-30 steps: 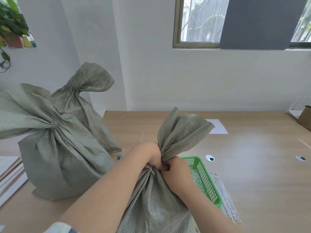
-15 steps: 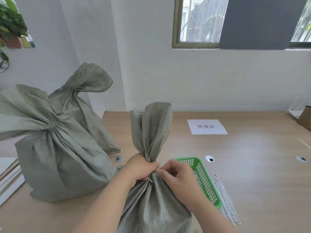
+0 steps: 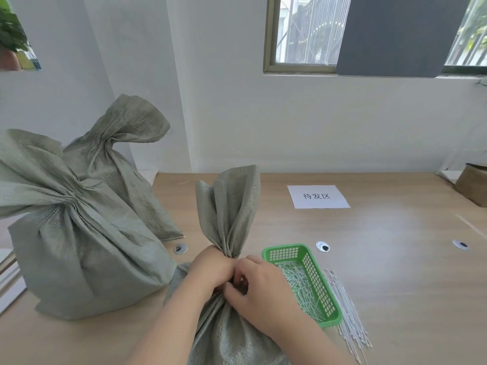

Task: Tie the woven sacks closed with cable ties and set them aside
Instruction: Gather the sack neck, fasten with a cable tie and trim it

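Note:
A grey-green woven sack [image 3: 226, 212] stands on the table in front of me, its mouth gathered into an upright neck. My left hand [image 3: 210, 267] grips that neck from the left. My right hand [image 3: 261, 288] is curled against the neck from the right, fingers at the gathered spot; any cable tie there is hidden by my fingers. Two more sacks with bunched necks stand at the left, a big one [image 3: 79, 248] in front and a second sack [image 3: 123, 154] behind it.
A green plastic basket [image 3: 311, 259] holding cable ties sits right of my hands, with a bundle of white ties [image 3: 347, 320] lying beside it. A paper label [image 3: 317, 196] lies farther back. A cardboard box [image 3: 474, 185] sits at the far right edge.
The sack's neck has swung from leaning right to standing upright, uncovering the paper label. My right hand opened briefly, then curled back against the neck beside my left hand.

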`<state>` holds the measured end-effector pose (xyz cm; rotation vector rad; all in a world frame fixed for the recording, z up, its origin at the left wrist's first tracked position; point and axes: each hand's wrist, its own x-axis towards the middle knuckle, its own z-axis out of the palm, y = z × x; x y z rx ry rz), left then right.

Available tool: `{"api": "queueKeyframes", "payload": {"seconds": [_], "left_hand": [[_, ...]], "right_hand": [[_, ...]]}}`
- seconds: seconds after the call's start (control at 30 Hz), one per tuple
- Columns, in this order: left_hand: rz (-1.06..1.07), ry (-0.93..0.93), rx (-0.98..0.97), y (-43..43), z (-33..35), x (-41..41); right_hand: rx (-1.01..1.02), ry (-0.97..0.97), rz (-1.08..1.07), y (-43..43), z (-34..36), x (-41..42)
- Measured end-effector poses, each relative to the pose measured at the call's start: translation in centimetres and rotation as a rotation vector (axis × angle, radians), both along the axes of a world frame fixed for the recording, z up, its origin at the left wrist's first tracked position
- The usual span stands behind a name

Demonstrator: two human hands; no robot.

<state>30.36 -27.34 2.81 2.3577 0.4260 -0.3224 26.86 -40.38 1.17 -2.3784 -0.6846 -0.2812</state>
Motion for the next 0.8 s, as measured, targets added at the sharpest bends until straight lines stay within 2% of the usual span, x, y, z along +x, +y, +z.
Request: {"api": "queueKeyframes", "payload": {"seconds": [0.17, 0.33, 0.53, 0.67, 0.8], "left_hand": [[0.059, 0.002, -0.017, -0.4, 0.3, -0.3], [0.132, -0.044, -0.158, -0.2, -0.3, -0.9], [0.261, -0.119, -0.624, -0.4, -0.3, -2.3], [0.185, -0.2, -0.903, 0.2, -0.5, -3.2], [-0.004, -0.169, -0.941, 1.7, -0.8, -3.9]], "right_hand": [[0.064, -0.023, 0.042, -0.2, -0.3, 0.2], [0.223, 0.168, 0.04, -0.8, 0.0, 0.5], [0.334, 0.394, -0.015, -1.9, 0.4, 1.0], [0.371, 0.483, -0.029, -1.8, 1.0, 1.6], [0.366, 0.557, -0.033, -1.9, 1.0, 1.6]]}}
